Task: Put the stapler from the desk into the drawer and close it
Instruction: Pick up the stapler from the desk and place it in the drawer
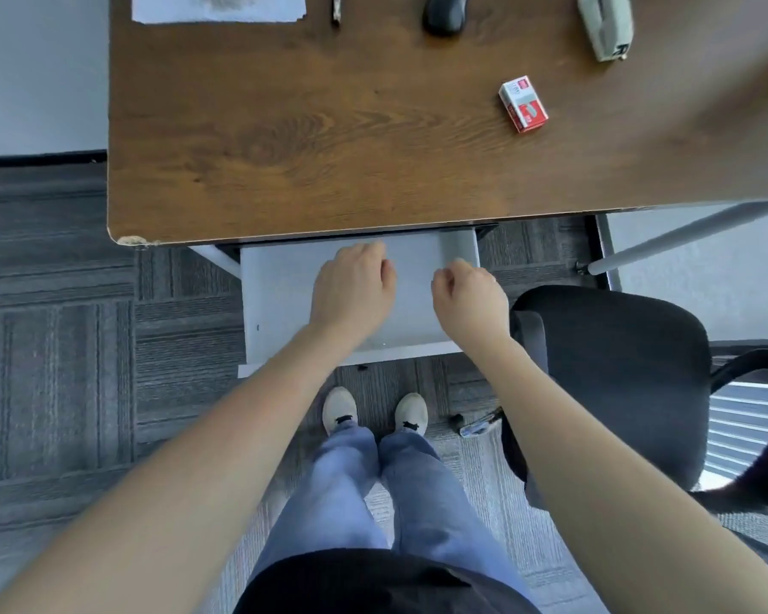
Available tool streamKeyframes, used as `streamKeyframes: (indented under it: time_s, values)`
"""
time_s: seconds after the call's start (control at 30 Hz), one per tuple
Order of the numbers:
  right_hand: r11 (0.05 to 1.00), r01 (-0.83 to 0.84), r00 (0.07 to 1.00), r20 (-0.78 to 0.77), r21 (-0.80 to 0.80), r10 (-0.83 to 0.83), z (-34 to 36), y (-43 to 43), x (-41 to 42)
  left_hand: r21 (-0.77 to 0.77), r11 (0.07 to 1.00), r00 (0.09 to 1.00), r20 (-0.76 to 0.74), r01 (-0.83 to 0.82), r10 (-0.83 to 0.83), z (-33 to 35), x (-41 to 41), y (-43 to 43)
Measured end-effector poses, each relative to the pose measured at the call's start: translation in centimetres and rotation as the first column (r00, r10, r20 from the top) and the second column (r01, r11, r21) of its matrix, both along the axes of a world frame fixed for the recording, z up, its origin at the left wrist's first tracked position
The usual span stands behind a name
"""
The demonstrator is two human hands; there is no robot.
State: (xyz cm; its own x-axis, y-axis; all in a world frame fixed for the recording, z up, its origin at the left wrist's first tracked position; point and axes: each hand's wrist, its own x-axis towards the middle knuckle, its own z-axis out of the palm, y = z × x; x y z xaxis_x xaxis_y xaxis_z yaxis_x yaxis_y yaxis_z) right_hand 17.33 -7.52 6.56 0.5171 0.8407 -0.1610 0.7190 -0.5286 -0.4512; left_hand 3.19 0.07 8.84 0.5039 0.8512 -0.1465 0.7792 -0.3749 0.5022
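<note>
Wood-grain desk, satin; matt grey stapler at one o'clock; glossy cardboard staple box; smooth white drawer; ribbed carpet.

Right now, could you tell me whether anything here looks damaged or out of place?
Yes: the desk has a chipped front-left corner, with pale material showing through the wood finish. Otherwise nothing stands out; the stapler lies intact on the desktop.
</note>
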Motion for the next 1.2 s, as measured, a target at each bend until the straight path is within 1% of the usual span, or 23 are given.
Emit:
streamKeyframes:
  time_s: [0.1, 0.27, 0.43, 0.57, 0.73, 0.87, 1.03, 1.2]
  values:
    - [0.998, 0.058, 0.998, 0.021, 0.034, -0.058, 2.3, 1.6, 2.0, 0.036, 0.998, 0.997, 0.056, 0.043, -0.045, 2.6, 2.1, 2.6]
    - [0.980, 0.124, 0.991, 0.036, 0.153, -0.131, 6.1, 4.4, 6.3, 0.101, 0.991, 0.987, 0.125, 0.089, -0.102, 6.4, 6.7, 5.9]
    - [0.951, 0.197, 0.978, 0.021, 0.237, -0.208, 9.2, 7.0, 12.0, 0.167, 0.976, 0.973, 0.161, 0.137, -0.164, 9.5, 13.2, 8.6]
    - [0.942, 0.209, 0.975, 0.017, 0.262, -0.221, 10.1, 9.5, 17.3, 0.155, 0.979, 0.970, 0.186, 0.130, -0.158, 10.4, 19.0, 10.9]
    - [0.929, 0.221, 0.972, 0.013, 0.296, -0.235, 10.2, 12.8, 23.2, 0.079, 0.991, 0.969, 0.217, 0.106, -0.121, 10.3, 25.3, 13.8]
    - [0.928, 0.221, 0.971, 0.020, 0.301, -0.238, 9.2, 15.3, 27.3, 0.053, 0.994, 0.966, 0.238, 0.093, -0.103, 9.3, 29.3, 15.7]
    - [0.944, 0.242, 0.968, 0.017, 0.226, -0.252, 7.2, 17.9, 31.2, 0.026, 0.998, 0.970, 0.238, 0.052, -0.056, 7.4, 32.4, 17.7]
    - [0.957, 0.225, 0.970, 0.055, 0.183, -0.238, 4.9, 20.4, 33.1, -0.001, 0.999, 0.969, 0.246, 0.039, -0.038, 5.0, 33.8, 19.0]
